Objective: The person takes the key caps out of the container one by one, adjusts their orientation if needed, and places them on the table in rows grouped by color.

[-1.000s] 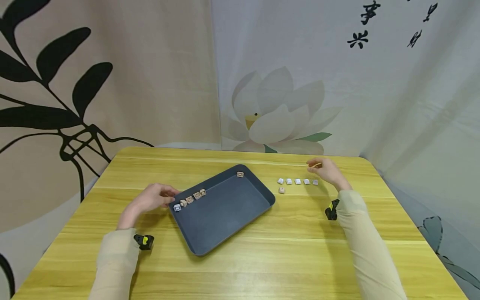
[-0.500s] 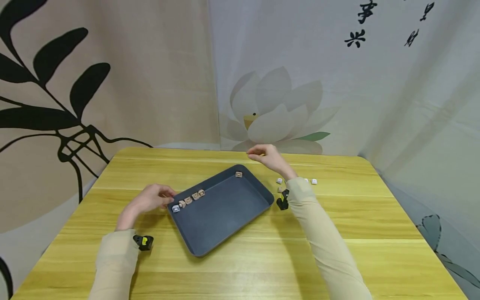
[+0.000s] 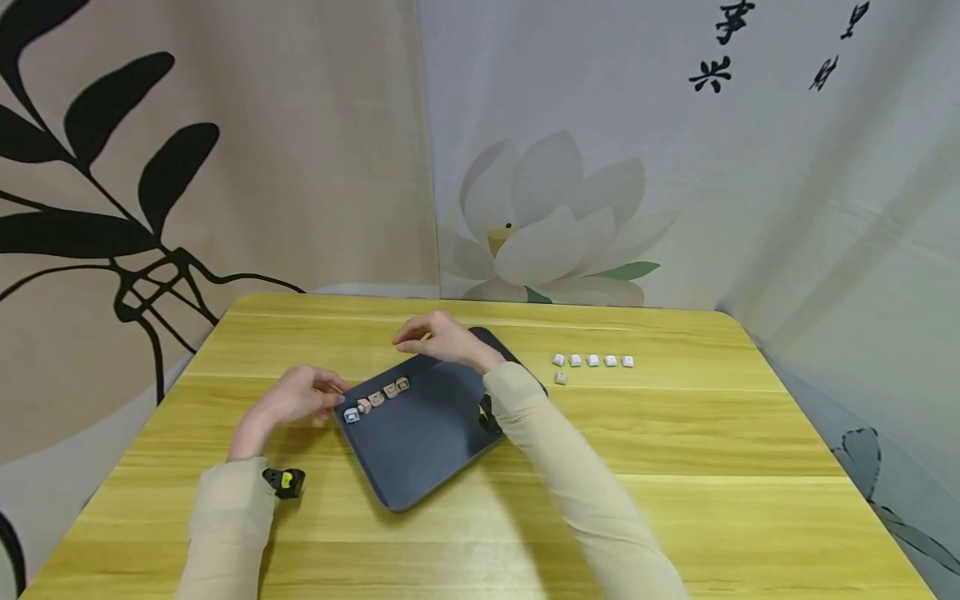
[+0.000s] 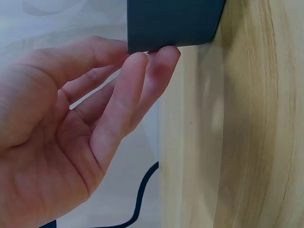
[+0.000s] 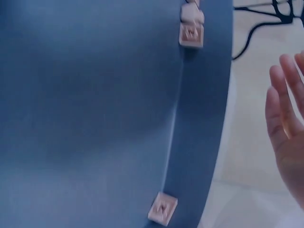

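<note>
A dark grey tray [image 3: 420,450] lies aslant on the table. Inside it, along the far-left wall, is a row of several small keycaps [image 3: 377,399], one whitish and the others tan. My left hand [image 3: 296,396] holds the tray's left corner, its fingertips against the wall [image 4: 171,23] in the left wrist view. Over the tray's far edge hovers my right hand [image 3: 442,340], with relaxed fingers and nothing visible in them. In the right wrist view, that hand's fingers [image 5: 280,104] reach past the rim. A lone tan keycap [image 5: 163,208] lies near the tray wall there, hidden in the head view.
Right of the tray, a row of several white keycaps [image 3: 593,361] stands on the wooden table [image 3: 712,433]. A single tan keycap [image 3: 561,378] sits just in front of the row's left end. A printed curtain [image 3: 337,167] hangs behind the table.
My right hand has swept left from the far end of the white row, past the tray's top corner, to above its far edge. The left hand stays at the tray's corner.
</note>
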